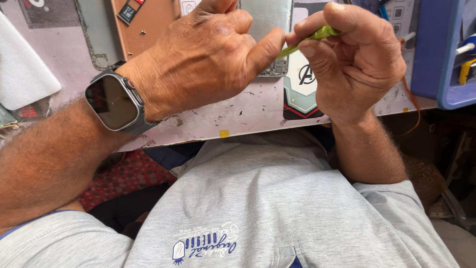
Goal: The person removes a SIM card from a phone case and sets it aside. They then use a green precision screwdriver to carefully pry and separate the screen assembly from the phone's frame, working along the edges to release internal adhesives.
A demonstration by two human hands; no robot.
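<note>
Green tool [317,35], thin, held between both hands above the mat [248,111], near the top centre of the view, tilted with its right end higher. Right hand [354,64] curled shut around it, thumb and forefinger pinching the upper end, remaining fingers folded into the palm. Left hand [208,54] also closed, thumb tip pressed against the tool's lower end, fingers bent under and mostly hidden behind the knuckles. Thumbs of both hands nearly touching at the tool. Directly under the left hand: silver phone frame [270,30], lying flat on the mat, lower edge with small parts visible just beside the left thumb. Cannot tell whether the tool tip touches the frame. Smartwatch [113,101] with dark square face and grey band on the left wrist. Brown board [148,25] to the left of the frame, a small black component on it at the top edge. White foam pad [22,69] at far left. Blue tray [441,54] at far right, yellow and white bits inside. Mat pinkish, scuffed, with a shield-shaped printed emblem below the right hand. Grey shirt [267,198] filling the lower half, blue print near the bottom.
</note>
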